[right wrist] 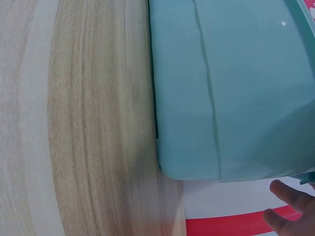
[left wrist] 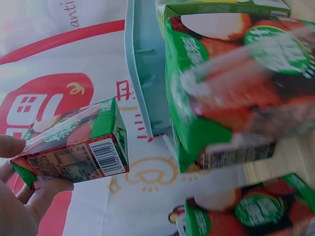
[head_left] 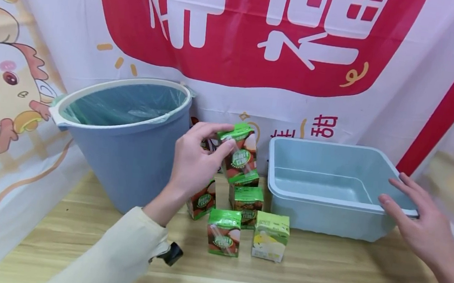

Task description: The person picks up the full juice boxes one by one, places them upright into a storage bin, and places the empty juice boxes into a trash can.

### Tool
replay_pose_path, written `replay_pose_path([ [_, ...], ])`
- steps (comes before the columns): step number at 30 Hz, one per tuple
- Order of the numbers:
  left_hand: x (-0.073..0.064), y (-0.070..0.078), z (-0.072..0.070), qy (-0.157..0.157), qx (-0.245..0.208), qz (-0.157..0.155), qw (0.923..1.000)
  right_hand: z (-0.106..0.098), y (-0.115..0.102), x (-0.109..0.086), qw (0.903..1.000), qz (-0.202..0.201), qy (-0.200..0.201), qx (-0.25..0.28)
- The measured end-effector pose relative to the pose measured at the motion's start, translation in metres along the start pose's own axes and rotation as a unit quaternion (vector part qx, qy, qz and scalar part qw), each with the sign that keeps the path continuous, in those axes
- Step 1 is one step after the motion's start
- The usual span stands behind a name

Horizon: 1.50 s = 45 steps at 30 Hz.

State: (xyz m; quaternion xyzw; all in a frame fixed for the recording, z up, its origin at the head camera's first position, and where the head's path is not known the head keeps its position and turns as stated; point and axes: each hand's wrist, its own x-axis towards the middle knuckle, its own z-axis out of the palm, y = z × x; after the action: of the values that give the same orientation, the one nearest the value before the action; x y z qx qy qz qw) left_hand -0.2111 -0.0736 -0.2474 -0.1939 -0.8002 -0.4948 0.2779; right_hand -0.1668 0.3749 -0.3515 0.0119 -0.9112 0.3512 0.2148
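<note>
My left hand pinches a small green-and-brown drink carton, thumb on its front, and holds it tilted above the other cartons. In the left wrist view the barcode side of that carton shows. Below it stand several matching cartons, including a front one and one by the bin. A yellow-green carton stands at the front right of the group. My right hand is at the right end of a pale blue tub, fingers extended near its rim; firm contact cannot be made out.
A blue bin with a white rim and a clear liner stands left of the cartons. The wooden table carries everything. Behind it hangs a printed white-and-red cloth.
</note>
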Motion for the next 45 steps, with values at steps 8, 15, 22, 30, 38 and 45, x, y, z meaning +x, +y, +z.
replay_pose_path([
  [8,0.016,0.008,0.032,-0.015,-0.03,0.005,0.9994,0.001,-0.003,0.001,0.9998,0.013,-0.011,-0.013],
  [15,0.032,0.019,0.059,-0.031,-0.037,-0.004,0.9988,0.002,0.0,0.001,1.0,0.005,-0.004,-0.002],
  [22,0.043,0.034,0.089,-0.065,-0.062,-0.031,0.9955,0.001,0.0,0.0,0.9999,0.01,-0.004,-0.005],
  [30,0.045,0.041,0.12,-0.087,-0.069,-0.068,0.9915,0.001,0.001,0.0,1.0,0.006,0.001,-0.003],
  [38,0.046,0.036,0.144,-0.084,-0.06,-0.083,0.9912,0.003,0.002,0.001,0.9999,0.001,0.01,-0.003],
  [45,0.048,0.038,0.161,-0.068,-0.071,-0.125,0.9873,0.003,0.002,0.001,0.9999,0.004,0.011,-0.002],
])
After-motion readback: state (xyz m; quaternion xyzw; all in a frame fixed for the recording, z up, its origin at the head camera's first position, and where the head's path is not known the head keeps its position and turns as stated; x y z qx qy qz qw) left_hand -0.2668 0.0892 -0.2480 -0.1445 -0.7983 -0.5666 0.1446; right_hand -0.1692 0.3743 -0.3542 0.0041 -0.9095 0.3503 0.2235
